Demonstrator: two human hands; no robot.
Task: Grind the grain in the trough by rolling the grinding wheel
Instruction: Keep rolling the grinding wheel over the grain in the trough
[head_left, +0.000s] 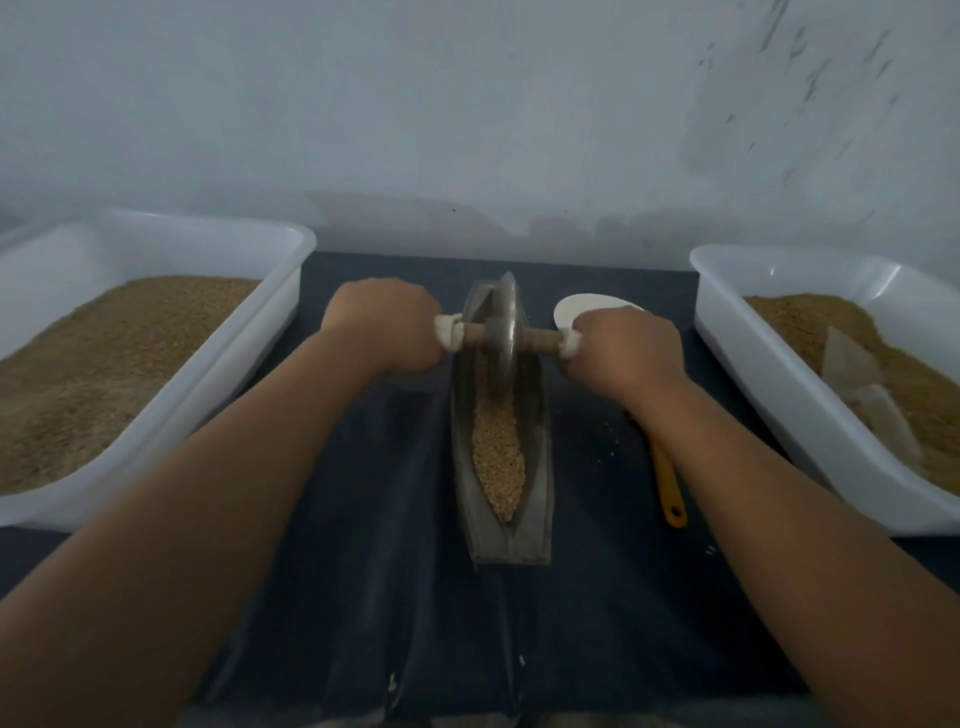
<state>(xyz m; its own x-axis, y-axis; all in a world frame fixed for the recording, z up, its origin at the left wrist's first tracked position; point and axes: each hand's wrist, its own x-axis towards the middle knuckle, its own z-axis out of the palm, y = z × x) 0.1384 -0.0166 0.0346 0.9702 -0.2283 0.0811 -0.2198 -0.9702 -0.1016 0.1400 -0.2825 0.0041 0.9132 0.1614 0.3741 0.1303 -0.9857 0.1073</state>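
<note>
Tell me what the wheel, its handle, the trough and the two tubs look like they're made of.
Wheel: dull grey metal, probably iron, with a thin matte rim.
Handle: brown unvarnished wood, ends wrapped in pale cloth.
Trough: seemingly the same dull grey metal.
Left tub and right tub: smooth white plastic, with highlights on the walls.

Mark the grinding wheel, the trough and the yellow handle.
Grey metal disc grinding wheel (508, 306): head view, disc above the axle.
Long grey boat-shaped trough (519, 545): head view, near end wall.
Slim yellow tool handle (666, 483): head view, mid-shaft.
</note>
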